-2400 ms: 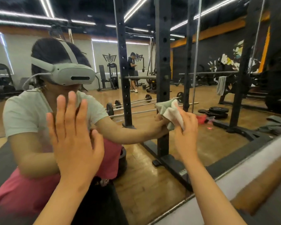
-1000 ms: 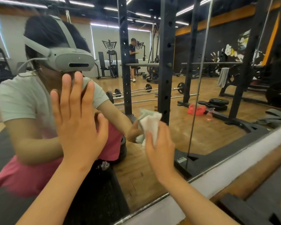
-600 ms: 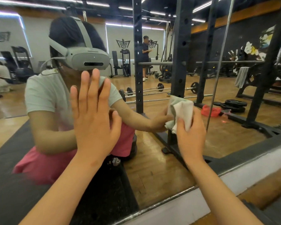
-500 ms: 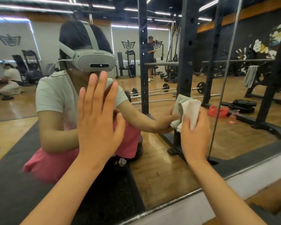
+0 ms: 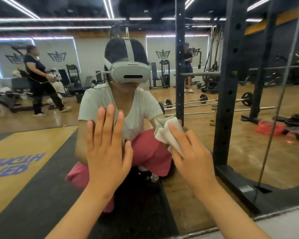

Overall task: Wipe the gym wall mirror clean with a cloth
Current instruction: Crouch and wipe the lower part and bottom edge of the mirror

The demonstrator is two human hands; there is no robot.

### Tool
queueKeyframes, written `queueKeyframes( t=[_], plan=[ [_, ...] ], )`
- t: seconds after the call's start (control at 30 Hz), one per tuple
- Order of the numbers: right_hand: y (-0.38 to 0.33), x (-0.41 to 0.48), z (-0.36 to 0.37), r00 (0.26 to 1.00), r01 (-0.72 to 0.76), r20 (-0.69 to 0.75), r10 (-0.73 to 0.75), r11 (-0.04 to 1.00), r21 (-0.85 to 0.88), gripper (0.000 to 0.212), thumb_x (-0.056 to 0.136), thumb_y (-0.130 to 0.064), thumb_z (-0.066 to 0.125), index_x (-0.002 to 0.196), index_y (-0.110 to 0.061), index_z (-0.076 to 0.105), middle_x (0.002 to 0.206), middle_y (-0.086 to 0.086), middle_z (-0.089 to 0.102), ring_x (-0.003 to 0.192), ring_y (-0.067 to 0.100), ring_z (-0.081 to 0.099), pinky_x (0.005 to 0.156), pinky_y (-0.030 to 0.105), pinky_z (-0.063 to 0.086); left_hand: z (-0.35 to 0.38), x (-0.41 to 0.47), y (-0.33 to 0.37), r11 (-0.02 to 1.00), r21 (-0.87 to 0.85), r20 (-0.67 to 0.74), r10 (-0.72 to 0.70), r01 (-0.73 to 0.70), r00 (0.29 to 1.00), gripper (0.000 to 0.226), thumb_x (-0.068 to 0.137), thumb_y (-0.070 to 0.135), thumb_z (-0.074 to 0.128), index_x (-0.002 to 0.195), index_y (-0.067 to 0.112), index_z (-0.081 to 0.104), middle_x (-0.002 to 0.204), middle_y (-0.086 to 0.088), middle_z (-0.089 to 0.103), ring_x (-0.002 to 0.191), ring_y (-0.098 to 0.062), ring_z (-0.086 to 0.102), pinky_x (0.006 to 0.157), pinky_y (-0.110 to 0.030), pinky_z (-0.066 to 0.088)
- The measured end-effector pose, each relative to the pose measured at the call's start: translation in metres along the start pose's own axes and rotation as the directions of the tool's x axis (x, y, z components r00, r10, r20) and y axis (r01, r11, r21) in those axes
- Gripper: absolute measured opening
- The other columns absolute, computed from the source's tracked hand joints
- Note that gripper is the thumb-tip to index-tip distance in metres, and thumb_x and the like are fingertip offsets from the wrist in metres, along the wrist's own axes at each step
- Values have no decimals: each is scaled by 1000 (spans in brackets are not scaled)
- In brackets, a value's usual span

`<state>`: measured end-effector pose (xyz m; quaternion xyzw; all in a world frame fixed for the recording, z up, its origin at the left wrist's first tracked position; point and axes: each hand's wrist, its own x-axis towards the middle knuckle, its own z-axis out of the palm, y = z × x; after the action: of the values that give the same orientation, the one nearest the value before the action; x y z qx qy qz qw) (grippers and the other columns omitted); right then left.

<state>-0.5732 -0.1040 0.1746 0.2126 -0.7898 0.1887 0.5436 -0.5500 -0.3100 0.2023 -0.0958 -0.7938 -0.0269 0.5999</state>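
Left hand flat on mirror, fingers straight, grip holding nothing; right hand presses bunched white cloth to glass mid-pane, grip pinching cloth; bottom edge well below; bare glass either side.

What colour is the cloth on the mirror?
The cloth is plain white with a pale greenish tinge; best seen in the head view, under the right hand.

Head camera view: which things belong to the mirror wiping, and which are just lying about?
Job: large wall mirror, crumpled white cloth, right hand holding it, left hand flat on glass.
Idle, reflected: black steel rack, steel barbells, red bundle.
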Motion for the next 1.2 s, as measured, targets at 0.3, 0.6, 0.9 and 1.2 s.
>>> queueKeyframes(
  t=[0.3, 0.6, 0.9, 1.2],
  plan=[
    [-12, 14, -1, 962, -249, -101, 256, 966, 76, 49, 90, -19, 42, 137, -5, 50, 94, 11, 52, 72, 19, 51, 58, 25, 41, -2, -2, -1, 999, -42, 41, -9, 10, 999, 74, 86, 17, 57, 153, 4, 29, 162, -17, 20, 151, -32, 13, 123, -49, 6],
    [-72, -12, 23, 988, -126, 103, 114, 985, 120, 62, 92, -30, 45, 148, -7, 31, 115, 6, 53, 87, 13, 63, 64, 14, 52, -13, -14, 8, 971, -222, 0, -97, 94, 995, 57, 91, 25, 46, 145, 9, 39, 150, -7, 38, 140, -20, 33, 117, -29, 18],
    [-60, -12, 16, 989, -89, 137, 49, 949, 304, 75, 88, -38, 53, 152, -8, 27, 112, 0, 52, 88, 7, 56, 68, 9, 42, -21, -11, 50, 745, -492, 343, -310, 450, 887, 34, 91, 51, 54, 118, 38, 36, 82, 11, 67, 71, 1, 65, 61, -26, 56],
    [-6, -9, 1, 999, 38, -29, -31, 954, 296, 36, 91, -26, 47, 117, -10, 64, 119, 4, 52, 116, 18, 46, 100, 36, 38, -16, -5, 70, 801, -392, 321, -342, 453, 883, 50, 91, 42, 63, 121, 38, 23, 103, 1, 67, 85, -13, 69, 70, -32, 59]
  ],
)
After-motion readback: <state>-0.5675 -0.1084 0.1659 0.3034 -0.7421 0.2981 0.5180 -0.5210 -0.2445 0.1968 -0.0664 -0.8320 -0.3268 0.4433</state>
